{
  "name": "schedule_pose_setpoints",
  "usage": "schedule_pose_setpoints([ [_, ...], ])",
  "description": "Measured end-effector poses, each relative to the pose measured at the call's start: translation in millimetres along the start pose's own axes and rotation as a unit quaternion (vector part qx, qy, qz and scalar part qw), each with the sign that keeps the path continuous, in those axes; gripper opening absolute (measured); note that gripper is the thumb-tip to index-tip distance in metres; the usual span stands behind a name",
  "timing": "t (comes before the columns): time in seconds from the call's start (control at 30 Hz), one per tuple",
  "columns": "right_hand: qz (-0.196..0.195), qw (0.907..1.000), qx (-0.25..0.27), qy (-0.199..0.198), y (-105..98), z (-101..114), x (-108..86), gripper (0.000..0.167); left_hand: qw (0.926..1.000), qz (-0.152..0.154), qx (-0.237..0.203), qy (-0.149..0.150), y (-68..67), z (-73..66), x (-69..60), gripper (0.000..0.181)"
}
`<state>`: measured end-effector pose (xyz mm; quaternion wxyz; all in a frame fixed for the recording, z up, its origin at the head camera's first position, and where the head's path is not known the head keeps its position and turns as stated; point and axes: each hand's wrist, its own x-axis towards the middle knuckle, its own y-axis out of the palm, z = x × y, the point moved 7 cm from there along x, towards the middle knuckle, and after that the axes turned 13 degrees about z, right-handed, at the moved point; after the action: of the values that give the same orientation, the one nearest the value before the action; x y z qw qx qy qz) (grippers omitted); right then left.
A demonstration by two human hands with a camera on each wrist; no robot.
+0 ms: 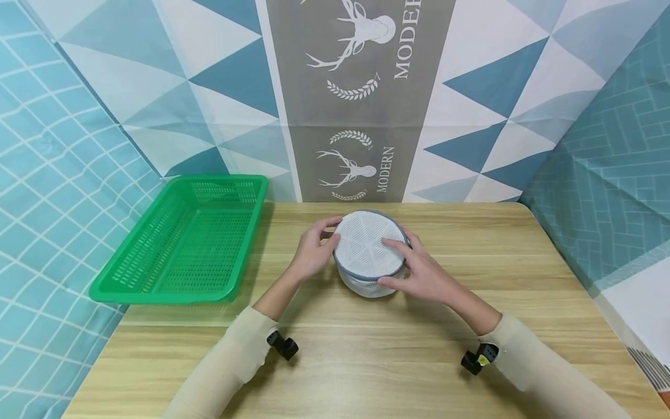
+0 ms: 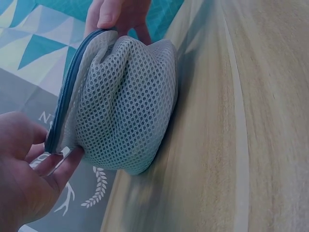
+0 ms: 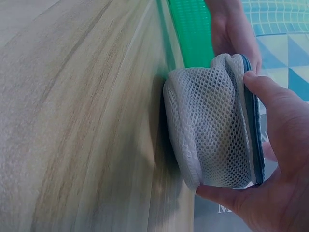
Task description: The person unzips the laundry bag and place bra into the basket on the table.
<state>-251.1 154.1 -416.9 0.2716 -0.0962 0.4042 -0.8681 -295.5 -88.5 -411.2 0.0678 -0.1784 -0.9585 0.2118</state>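
Observation:
A round white mesh laundry bag (image 1: 369,247) stands on the wooden table, its flat top edged by a blue-grey zipper band (image 2: 72,92). Its mesh side (image 3: 212,121) sags in soft folds in both wrist views. My left hand (image 1: 314,250) holds the bag's left rim, thumb near the top edge and other fingers at the side. From the right, my right hand (image 1: 421,270) grips the bag, one finger lying over the top and the thumb at the front rim. What is inside the bag cannot be seen.
To the left, a green plastic basket (image 1: 242,256) with perforated walls sits at the table's edge. The wooden table (image 1: 366,361) reaches back to a patterned wall covering (image 1: 361,116). Dark wrist cameras (image 1: 282,344) are strapped over both sleeves.

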Motion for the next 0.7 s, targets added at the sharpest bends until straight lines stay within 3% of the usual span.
schedule_pose_setpoints([
  [0.37,0.011,0.9998,0.001,0.015,-1,-5,0.8,0.086,0.9995,-0.006,-0.030,-0.005,-0.7,1.4,-5.8,0.049],
  [0.7,0.010,0.9999,-0.012,-0.002,-3,-4,-0.5,0.084,0.9985,-0.020,-0.052,0.002,-4.0,1.6,-11.7,0.050],
])
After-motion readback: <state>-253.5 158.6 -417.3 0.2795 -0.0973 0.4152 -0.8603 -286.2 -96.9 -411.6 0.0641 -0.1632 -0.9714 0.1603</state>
